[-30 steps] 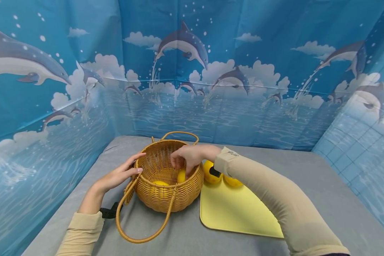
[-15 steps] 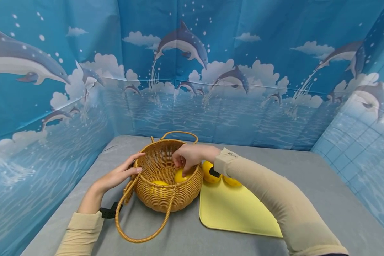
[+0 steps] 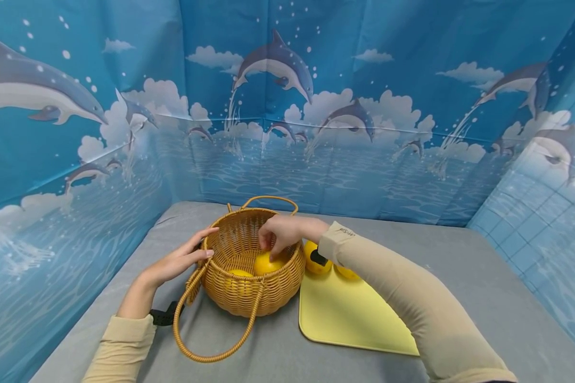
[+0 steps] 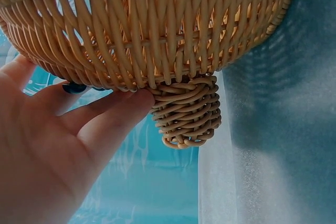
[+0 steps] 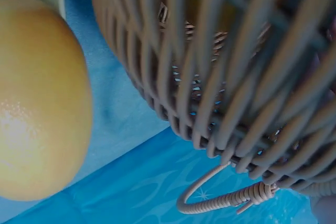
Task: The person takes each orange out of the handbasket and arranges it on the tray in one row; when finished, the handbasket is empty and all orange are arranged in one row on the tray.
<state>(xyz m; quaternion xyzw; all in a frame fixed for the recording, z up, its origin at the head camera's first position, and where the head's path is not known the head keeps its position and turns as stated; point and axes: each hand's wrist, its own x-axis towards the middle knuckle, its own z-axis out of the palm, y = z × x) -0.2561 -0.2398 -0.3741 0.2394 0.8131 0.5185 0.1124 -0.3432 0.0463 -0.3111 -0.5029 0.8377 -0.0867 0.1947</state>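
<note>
A round wicker basket (image 3: 251, 298) stands on the grey surface. My left hand (image 3: 174, 264) rests against its left rim, fingers extended; in the left wrist view, fingertips (image 4: 137, 103) touch the woven side. My right hand (image 3: 282, 231) reaches over the basket's right side. Its thumb and fingers pinch the top of a yellow, citrus-like fruit (image 3: 267, 266) inside; the rim hides its lower part. Another yellow fruit (image 3: 241, 273) lies in the basket, left of it. In the right wrist view, the weave (image 5: 210, 66) hides most of the right hand.
Outside the basket, yellow fruits (image 3: 318, 260) sit at the back of a yellow mat (image 3: 350, 319), partly behind the right sleeve. One handle (image 3: 215, 359) hangs toward the front; the other (image 3: 270, 198) stands at the back. Dolphin-printed sheets (image 3: 287, 159) enclose the surface.
The fruit under my right hand has shifted left inside the basket and shows more fully. My right thumb has moved slightly up and left. My left hand stays against the rim.
</note>
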